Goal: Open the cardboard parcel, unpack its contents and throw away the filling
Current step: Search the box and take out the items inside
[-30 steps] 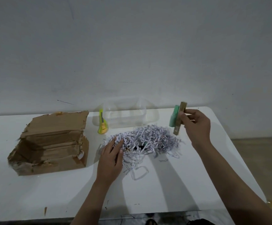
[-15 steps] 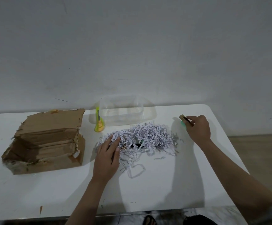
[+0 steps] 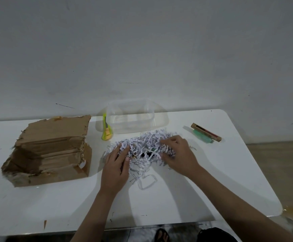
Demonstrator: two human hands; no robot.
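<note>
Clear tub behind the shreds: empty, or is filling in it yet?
Empty. Through the clear tub only its bare walls and floor show; the shreds lie heaped on the table in front.

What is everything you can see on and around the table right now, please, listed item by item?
cardboard parcel: one, brown, torn open, table's left
shredded paper: one pile, white, table centre
plastic container: one, clear, behind the pile
utility knife: one, yellow-green, left of container
small packets: two, brown and green, touching, table's right
table: one, white
left hand: on the pile, fingers spread
right hand: in the pile, fingers bent
</note>
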